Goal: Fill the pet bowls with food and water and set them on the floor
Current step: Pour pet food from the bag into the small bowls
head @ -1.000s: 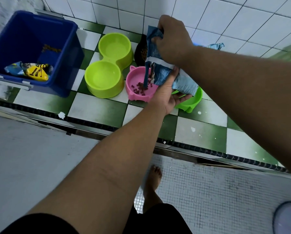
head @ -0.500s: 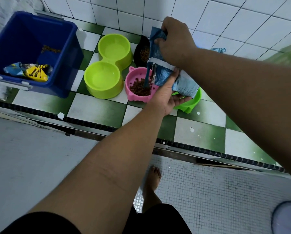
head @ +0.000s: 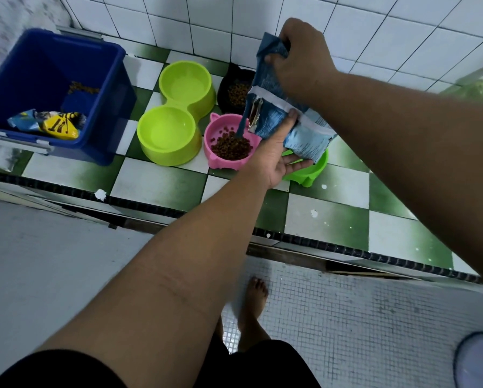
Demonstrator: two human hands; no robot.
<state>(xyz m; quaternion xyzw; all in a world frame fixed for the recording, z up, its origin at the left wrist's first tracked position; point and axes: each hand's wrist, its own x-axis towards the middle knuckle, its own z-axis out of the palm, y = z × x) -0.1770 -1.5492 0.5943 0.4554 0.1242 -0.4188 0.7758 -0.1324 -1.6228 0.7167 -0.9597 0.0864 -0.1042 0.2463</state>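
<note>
The right hand [head: 299, 60] grips the upper end of the blue pet food bag [head: 274, 119]. The left hand [head: 276, 155] supports the bag from below, with the thumb pressed on its face. The bag mouth tilts over the pink bowl [head: 220, 163], which holds kibble [head: 231, 147]. The pink bowl stands mid-bench [head: 156, 186], between the lime double bowl [head: 175, 119] and a green bowl [head: 307, 175].

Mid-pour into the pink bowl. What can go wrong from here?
Overfill: kibble is piled toward the pink bowl's near rim; more pouring may spill it onto the tiled ledge.
Bag slip: the right hand grips only the food bag's top while the left hand props it below; a shift could dump too much.
The bag hides most of the green bowl, so strays may land there unseen.
</note>
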